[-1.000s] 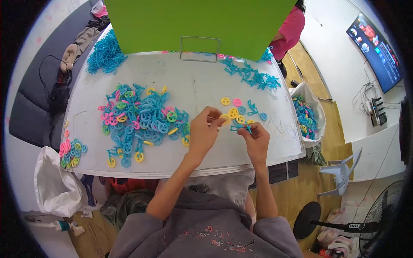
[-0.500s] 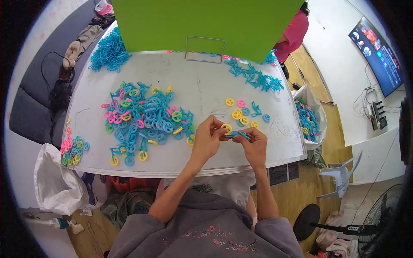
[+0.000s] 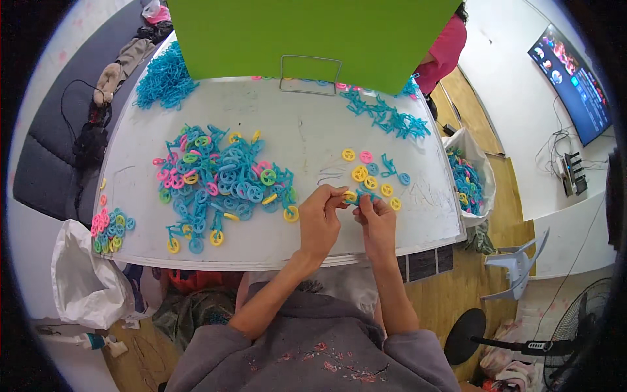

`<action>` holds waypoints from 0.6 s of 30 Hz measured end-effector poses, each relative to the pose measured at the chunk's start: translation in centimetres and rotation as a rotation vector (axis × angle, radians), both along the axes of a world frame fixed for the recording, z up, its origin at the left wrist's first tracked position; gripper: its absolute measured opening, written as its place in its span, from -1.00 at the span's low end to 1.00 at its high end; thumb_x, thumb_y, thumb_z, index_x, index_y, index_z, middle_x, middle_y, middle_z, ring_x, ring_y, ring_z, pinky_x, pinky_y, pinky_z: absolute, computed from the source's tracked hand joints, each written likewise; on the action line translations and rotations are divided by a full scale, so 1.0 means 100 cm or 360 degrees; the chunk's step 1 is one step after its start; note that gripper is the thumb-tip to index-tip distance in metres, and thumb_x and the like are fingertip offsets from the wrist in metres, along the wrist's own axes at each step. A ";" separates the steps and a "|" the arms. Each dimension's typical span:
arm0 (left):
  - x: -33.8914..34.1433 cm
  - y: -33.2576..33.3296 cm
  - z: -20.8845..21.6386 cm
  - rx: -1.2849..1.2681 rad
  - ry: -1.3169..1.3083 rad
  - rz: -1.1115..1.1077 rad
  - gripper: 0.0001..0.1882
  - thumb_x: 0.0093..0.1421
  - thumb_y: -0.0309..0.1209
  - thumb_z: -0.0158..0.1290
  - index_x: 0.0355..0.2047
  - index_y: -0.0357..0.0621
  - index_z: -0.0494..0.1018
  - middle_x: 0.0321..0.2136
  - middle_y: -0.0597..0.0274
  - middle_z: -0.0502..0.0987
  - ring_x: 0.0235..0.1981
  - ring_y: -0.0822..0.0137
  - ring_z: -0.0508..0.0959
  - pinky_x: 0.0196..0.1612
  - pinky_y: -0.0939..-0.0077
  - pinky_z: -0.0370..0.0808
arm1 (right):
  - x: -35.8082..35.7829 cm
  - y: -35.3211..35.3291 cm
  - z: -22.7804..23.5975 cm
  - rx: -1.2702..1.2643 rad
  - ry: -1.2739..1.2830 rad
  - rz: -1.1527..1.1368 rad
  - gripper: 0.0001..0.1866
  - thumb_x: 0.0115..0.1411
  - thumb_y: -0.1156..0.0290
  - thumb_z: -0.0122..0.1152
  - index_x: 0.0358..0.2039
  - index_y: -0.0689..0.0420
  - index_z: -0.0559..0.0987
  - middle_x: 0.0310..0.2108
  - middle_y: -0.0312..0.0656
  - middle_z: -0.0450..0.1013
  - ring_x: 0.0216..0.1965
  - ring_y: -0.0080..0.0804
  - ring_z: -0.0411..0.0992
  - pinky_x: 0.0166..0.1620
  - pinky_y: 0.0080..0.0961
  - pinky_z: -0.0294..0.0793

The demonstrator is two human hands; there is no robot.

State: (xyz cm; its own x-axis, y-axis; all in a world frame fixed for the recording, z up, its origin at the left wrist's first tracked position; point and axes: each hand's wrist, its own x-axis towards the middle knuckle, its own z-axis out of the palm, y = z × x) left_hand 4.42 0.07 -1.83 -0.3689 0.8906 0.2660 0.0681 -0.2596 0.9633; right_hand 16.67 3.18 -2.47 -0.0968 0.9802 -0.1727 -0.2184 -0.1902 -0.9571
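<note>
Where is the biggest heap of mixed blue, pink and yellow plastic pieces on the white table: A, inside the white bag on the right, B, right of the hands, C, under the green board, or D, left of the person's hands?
D: the big mixed pile lies on the white table to the left of the left hand and right hand.

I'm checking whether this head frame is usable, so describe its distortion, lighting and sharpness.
Head view: strong fisheye, with the table edge bowed and black corners around a round image; lighting even and soft, with only faint shadows under the left hand and right hand; the pile of plastic pieces is fairly sharp, but the small piece between the hands is too tiny to make out; the wall screen looks bright.
</note>
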 end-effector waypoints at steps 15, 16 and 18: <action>-0.004 0.000 0.002 -0.0122 -0.0260 -0.0098 -0.94 0.24 -0.60 -0.05 -0.33 -0.35 0.41 -0.41 0.17 0.52 -0.40 0.44 0.55 -0.30 0.57 0.53 | 0.001 -0.002 0.000 0.0510 -0.0411 -0.0120 -0.88 0.15 0.47 0.24 -0.37 0.25 0.53 -0.46 -0.25 0.52 -0.43 -0.65 0.42 -0.34 -0.70 0.38; -0.004 0.001 0.004 -0.0090 -0.0349 -0.0169 -0.95 0.23 -0.61 -0.03 -0.33 -0.34 0.42 -0.41 0.19 0.52 -0.39 0.45 0.55 -0.30 0.57 0.53 | 0.003 0.001 0.000 0.0471 -0.0425 -0.0090 -0.87 0.12 0.52 0.26 -0.33 0.29 0.54 -0.45 -0.21 0.52 -0.42 -0.60 0.44 -0.31 -0.66 0.41; 0.004 -0.002 0.006 -0.0042 -0.0260 -0.0094 -0.93 0.18 -0.62 0.02 -0.31 -0.32 0.43 -0.41 0.18 0.53 -0.38 0.43 0.56 -0.29 0.57 0.53 | 0.004 0.001 0.000 0.0472 -0.0499 -0.0120 -0.80 0.15 0.49 0.23 -0.23 0.29 0.51 -0.39 -0.18 0.52 -0.38 -0.57 0.45 -0.29 -0.64 0.43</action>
